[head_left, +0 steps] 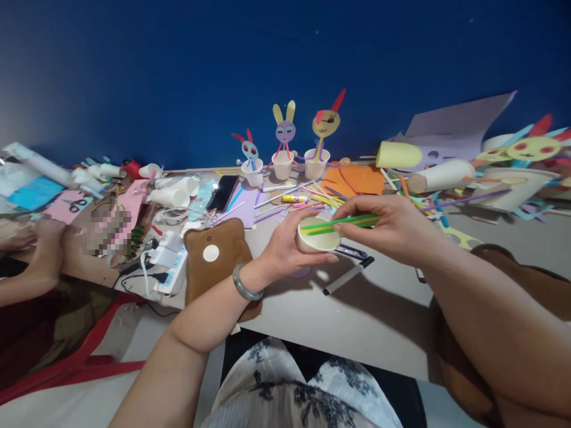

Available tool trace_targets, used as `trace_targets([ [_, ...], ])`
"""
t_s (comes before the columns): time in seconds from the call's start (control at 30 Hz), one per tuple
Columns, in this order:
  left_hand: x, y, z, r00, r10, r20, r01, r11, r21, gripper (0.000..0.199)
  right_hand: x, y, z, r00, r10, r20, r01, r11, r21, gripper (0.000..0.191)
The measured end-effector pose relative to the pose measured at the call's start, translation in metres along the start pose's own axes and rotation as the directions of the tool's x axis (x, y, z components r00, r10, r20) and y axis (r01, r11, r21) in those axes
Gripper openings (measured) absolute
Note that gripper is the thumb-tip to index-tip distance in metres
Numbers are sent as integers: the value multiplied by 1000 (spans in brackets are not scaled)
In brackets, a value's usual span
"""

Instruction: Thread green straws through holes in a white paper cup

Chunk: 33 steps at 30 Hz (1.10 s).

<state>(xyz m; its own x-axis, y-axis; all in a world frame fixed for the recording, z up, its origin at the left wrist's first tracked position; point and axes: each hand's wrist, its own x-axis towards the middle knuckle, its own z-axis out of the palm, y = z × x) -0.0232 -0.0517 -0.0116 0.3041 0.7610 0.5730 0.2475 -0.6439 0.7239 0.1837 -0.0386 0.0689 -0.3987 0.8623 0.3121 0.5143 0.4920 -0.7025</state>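
Note:
My left hand [285, 241] is closed around a white paper cup [317, 242], its mouth tipped toward me. Thin green and yellow sticks [323, 227] are pinched in my right hand [388, 229]; they cross over the cup's mouth. Whether their tips touch the cup's inside I cannot tell. On the table below the cup lie a black-and-white marker [348, 276] and a dark-framed flat item [352, 251], partly hidden. Behind my hands stand three cups with paper bunny faces on sticks: a blue face [250, 151], a purple face [285, 131] and a yellow face [326, 123].
Pens and coloured sticks lie beyond the cup, near orange paper [354, 178]. To the left are a brown bear-shaped pad [214, 255], a power strip [175, 270], a phone [223, 193] and scissors [75, 204]. Another person's arm [40, 255] rests at far left. A blue wall [200, 77] rises behind.

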Motion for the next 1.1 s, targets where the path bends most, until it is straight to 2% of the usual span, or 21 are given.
trace_targets([
  [0.1,-1,1,0,998,-50,28,53,993,-101,82,-3,-6,0,1000,28,-2,-28,999,37,11],
  [0.2,-2,2,-2,994,-72,76,83,985,-150,81,-7,-13,-1,1000,-12,-26,11,1000,-30,9],
  [0.3,-3,0,-6,985,-24,168,46,991,-128,82,-11,-17,-2,997,-74,-29,69,986,-151,9],
  [0.4,-4,-1,-8,973,46,226,-24,995,-96,87,-14,-15,-3,991,-131,24,133,949,-286,10],
  [0.6,-3,1,-4,980,89,175,-87,996,-19,91,-15,-9,1,957,-280,72,278,824,-494,16],
  [0.7,-1,0,-2,989,100,109,-102,995,14,83,-16,-9,4,934,-337,118,340,740,-580,21],
  [0.83,1,-2,-1,994,103,48,-104,994,19,76,-17,-12,9,919,-366,144,357,621,-698,24],
  [0.97,-1,-2,1,999,-9,41,10,1000,-20,74,-17,-12,14,919,-359,163,363,607,-707,21],
  [1.1,-3,2,2,997,-82,15,83,993,-85,73,-18,-13,14,922,-356,150,364,666,-651,21],
])
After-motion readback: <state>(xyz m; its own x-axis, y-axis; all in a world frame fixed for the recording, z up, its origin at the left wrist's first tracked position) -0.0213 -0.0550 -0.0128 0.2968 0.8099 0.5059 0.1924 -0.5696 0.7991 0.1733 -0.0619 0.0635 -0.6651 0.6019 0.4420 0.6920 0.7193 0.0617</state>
